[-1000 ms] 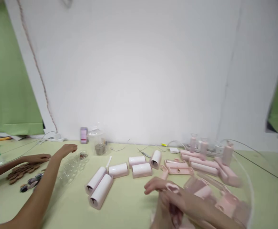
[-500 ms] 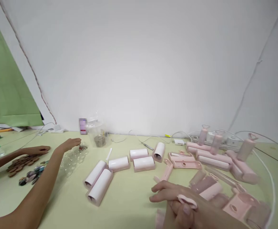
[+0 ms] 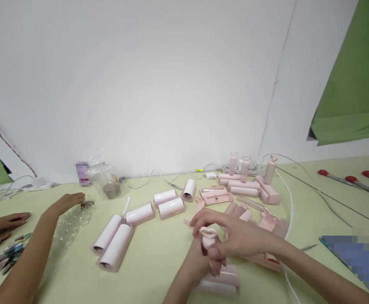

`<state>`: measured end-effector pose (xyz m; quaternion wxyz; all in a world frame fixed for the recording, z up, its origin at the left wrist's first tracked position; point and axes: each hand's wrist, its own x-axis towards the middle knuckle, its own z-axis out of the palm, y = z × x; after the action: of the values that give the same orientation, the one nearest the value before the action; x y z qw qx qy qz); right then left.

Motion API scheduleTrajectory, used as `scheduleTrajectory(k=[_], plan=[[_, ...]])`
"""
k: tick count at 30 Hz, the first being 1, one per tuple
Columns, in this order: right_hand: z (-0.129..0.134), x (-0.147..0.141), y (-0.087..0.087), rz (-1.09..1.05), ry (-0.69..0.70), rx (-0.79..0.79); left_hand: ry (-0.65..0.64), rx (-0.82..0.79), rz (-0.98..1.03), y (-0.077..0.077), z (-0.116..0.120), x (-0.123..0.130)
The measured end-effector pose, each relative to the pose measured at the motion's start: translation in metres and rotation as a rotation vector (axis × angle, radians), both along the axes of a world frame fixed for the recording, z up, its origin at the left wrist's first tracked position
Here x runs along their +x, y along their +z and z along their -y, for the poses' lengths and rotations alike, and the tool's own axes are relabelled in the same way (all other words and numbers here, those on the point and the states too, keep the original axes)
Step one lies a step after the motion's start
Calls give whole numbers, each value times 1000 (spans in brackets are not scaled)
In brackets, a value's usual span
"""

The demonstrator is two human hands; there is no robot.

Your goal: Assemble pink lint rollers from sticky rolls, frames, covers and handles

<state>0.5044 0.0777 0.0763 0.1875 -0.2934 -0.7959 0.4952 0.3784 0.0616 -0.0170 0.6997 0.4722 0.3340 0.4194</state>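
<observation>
A big pale green table point(image 3: 152, 257) holds everything. At its near side, the left hand point(image 3: 198, 264) is closed around one pink piece point(image 3: 208, 242) with a loop on top, and the right hand point(image 3: 231, 234) pinches it near the top. The step looks like working on that top; whether it turns or presses, I can't tell. A next move would call for a firm left hand and careful right fingers. There is one clear tub point(image 3: 100, 179), six white rolls point(image 3: 116, 247) lying down, three upright pink bottles point(image 3: 245, 170), and one tiny yellow tag point(image 3: 198, 170).
</observation>
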Motion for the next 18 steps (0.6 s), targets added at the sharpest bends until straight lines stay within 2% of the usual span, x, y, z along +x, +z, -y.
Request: scheduleTrajectory(k=[4, 7, 9, 12, 14, 16, 18], plan=[[13, 8, -3, -9, -100, 240, -77, 221, 107, 11, 4, -5], [17, 10, -2, 60, -98, 373, 41, 403, 32, 26, 2, -16], [12, 12, 3, 100, -94, 428, 211, 514, -189, 35, 0, -35], [-17, 21, 19, 117, -156, 423, 589, 707, -627, 40, 0, -82], [-51, 28, 31, 47, -265, 472, 865, 825, -940, 33, 2, -120], [-92, 33, 41, 11, -366, 539, 1069, 902, -1182, 19, 7, -157], [-134, 33, 46, 4, -465, 603, 1248, 837, -1364, 3, 15, -185]])
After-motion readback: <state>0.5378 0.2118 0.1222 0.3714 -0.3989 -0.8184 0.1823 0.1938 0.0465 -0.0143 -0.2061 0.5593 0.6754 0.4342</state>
